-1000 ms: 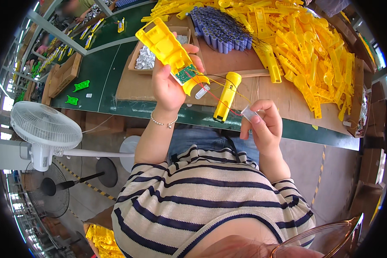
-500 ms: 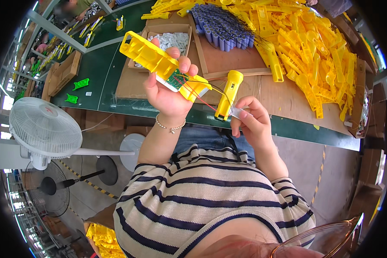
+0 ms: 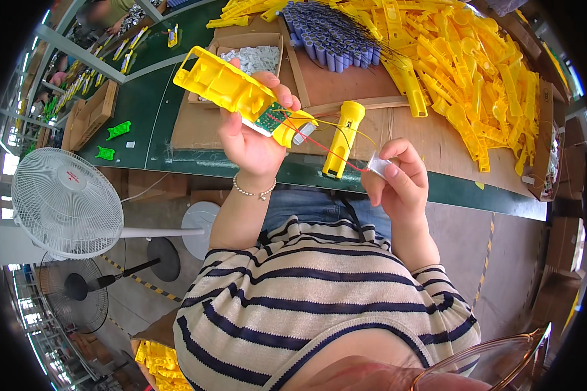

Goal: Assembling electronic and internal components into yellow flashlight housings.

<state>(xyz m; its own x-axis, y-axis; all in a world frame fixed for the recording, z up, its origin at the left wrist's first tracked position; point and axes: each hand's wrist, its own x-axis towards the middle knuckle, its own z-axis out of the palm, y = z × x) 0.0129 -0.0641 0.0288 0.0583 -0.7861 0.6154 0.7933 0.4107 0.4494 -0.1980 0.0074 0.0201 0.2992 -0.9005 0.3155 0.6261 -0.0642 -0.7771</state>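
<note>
A yellow flashlight-shaped body (image 3: 346, 130) lies on a brown cardboard sheet (image 3: 199, 133), its near end reaching the edge of a green table (image 3: 153, 107). Beyond that body stands a cluster of blue cylinders (image 3: 332, 45) with thin dark wires; beyond it to the right spreads a heap of yellow casings (image 3: 463, 85). Beyond it to the left is a cardboard tray (image 3: 280, 42) of small pale pieces, and farther left lie two green parts (image 3: 118, 130). Well to its left, off the table, is a white fan (image 3: 68, 202).

The heap runs up to the dark rim of the view, and a co-worker (image 3: 101, 13) far to the left of the body is blurred and cut off. Where every wire ends is too fine to tell.

Left of the body, the left hand (image 3: 257, 153) wraps an open yellow casing (image 3: 225, 79) with a green circuit board (image 3: 269, 119), fingers partly behind it. Right of the body, the right hand (image 3: 406, 181) pinches a small whitish piece (image 3: 377, 164) narrowly between thumb and finger. A red wire (image 3: 316, 144) stretches from the board toward that piece.
</note>
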